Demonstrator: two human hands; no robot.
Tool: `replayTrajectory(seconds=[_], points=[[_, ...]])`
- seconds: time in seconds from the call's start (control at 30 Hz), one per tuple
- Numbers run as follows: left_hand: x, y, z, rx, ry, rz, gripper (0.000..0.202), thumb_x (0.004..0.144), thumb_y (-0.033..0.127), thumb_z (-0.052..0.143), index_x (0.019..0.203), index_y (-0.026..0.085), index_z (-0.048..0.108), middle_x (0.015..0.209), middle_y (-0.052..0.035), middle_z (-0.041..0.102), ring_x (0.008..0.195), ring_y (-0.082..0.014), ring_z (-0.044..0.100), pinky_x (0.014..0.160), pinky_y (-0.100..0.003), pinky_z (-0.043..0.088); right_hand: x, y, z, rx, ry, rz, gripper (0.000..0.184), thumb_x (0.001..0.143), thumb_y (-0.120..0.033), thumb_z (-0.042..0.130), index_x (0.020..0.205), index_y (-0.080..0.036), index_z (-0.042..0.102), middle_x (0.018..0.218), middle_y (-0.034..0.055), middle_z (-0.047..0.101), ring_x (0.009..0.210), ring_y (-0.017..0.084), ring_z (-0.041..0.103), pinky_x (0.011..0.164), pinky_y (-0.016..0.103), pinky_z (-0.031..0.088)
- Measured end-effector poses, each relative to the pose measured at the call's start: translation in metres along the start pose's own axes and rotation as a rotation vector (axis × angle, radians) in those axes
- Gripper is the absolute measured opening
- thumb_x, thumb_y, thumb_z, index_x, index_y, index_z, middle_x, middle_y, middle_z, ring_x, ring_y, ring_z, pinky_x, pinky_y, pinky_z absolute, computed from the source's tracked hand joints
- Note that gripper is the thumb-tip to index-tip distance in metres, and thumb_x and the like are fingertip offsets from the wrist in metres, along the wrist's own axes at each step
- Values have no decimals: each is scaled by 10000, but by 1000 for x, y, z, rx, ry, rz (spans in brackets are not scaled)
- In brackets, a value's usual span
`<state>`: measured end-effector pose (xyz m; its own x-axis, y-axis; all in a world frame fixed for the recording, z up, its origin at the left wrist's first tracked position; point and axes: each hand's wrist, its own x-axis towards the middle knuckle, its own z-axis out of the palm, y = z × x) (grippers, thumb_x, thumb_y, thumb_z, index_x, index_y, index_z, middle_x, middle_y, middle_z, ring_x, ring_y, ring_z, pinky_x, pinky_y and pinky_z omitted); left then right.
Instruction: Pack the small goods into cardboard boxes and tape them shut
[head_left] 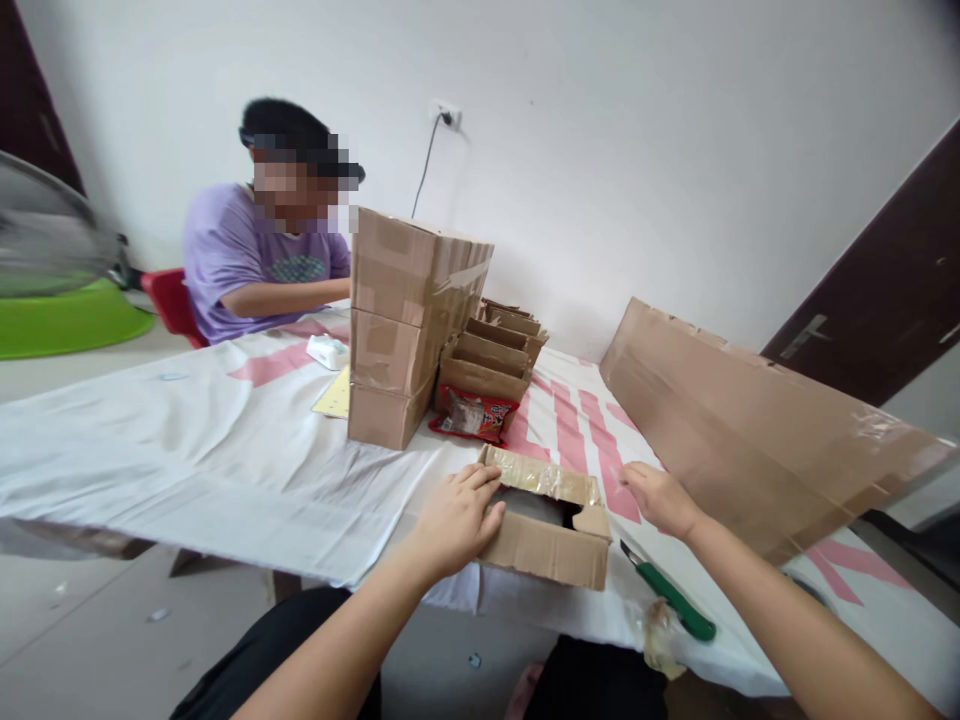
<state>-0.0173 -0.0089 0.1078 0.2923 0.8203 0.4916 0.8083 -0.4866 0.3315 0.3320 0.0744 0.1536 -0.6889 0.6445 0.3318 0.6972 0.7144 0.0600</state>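
Note:
A small open cardboard box (551, 545) sits at the near edge of the table, its flaps up and something grey inside. My left hand (457, 520) rests on the box's left side, thumb against the front wall and fingers curled over the left flap. My right hand (660, 500) lies just right of the box with its fingers bent toward the box's right flap, touching or nearly touching it. A green-handled utility knife (671, 597) lies on the cloth below my right hand.
A tall stack of taped boxes (409, 325) and a row of open boxes (491, 355) stand mid-table, with a red snack packet (474, 415) in front. A large flat cardboard sheet (750, 430) leans at right. Another person (262, 265) sits at the far left. White cloth (187, 450) covers the table.

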Motion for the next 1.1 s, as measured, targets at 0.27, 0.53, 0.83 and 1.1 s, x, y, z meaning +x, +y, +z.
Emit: replayTrajectory(seconds=[0.27, 0.53, 0.83, 1.1], points=[[3, 4, 2, 5, -16, -19, 352, 873, 284, 455, 1129, 120, 633, 1261, -111, 591, 1159, -275, 500, 1007, -449, 407, -100, -5, -2, 561, -38, 583, 130, 782, -331, 484, 743, -209, 505, 666, -5, 575, 639, 149, 563, 624, 275, 450], [0, 5, -1, -1, -27, -22, 361, 880, 278, 444, 1140, 107, 626, 1276, -114, 579, 1175, -281, 493, 1023, -458, 402, -151, -36, 58, 158, -349, 909, 157, 725, -268, 534, 586, -194, 529, 553, 9, 582, 560, 161, 553, 538, 254, 333], [-2, 5, -2, -26, -21, -12, 356, 881, 280, 450, 1151, 125, 624, 1277, -100, 581, 1190, -263, 479, 1047, -441, 382, -128, -48, 48, -308, -315, 714, 223, 635, -176, 584, 857, -173, 605, 944, 85, 626, 946, 249, 569, 754, 294, 372], [-4, 0, 5, -62, 33, 2, 345, 872, 290, 469, 1154, 165, 623, 1299, -86, 567, 1187, -262, 488, 1020, -440, 406, -77, -29, 24, 73, -162, 738, 108, 792, -190, 458, 824, -204, 560, 780, 28, 649, 739, 180, 606, 670, 281, 424]])
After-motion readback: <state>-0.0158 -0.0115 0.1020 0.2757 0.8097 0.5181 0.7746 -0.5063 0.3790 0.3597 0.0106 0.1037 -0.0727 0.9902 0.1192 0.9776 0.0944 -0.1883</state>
